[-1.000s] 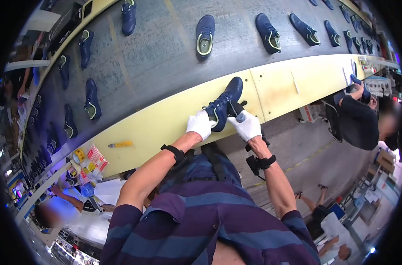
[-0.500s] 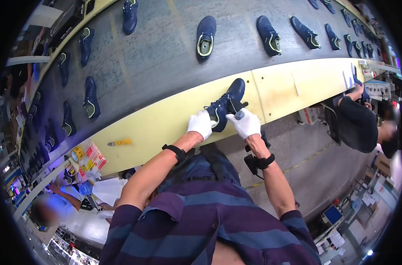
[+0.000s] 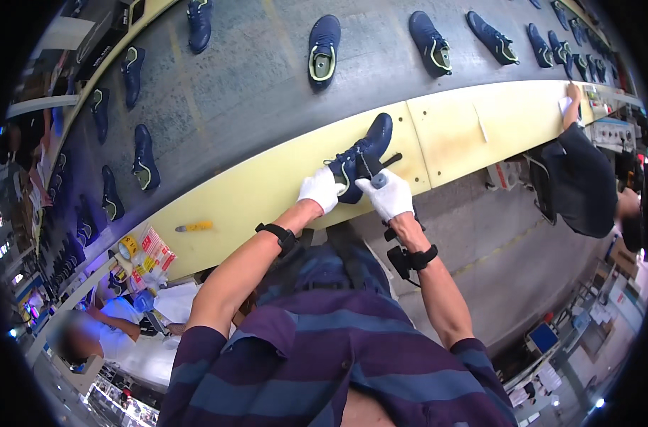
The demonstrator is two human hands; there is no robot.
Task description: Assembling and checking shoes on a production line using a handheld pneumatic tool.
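A navy lace-up shoe (image 3: 378, 135) with a pale green lining lies on the yellow bench top, its toe pointing up and to the right. My white-gloved left hand (image 3: 321, 191) grips the shoe at the side of its heel opening. In my gloved right hand (image 3: 388, 198) is a dark tool (image 3: 369, 165) with a grey rounded end near the thumb and a thin black part sticking out to the right. The tool's dark head is over the shoe's opening and hides part of its side. I cannot make out the tool's exact kind.
Beyond the yellow bench (image 3: 473, 135) runs a grey conveyor (image 3: 260, 92) carrying several navy shoes (image 3: 324, 53). A yellow-handled cutter (image 3: 194, 226) lies to the left, near tape and labels (image 3: 156, 252). One person (image 3: 580, 181) works at right, another (image 3: 110, 327) at lower left.
The shoes on the conveyor have shifted slightly left. At right, the other person's arm now reaches toward the conveyor's edge. My hands keep their hold, with the tool still at the shoe's opening.
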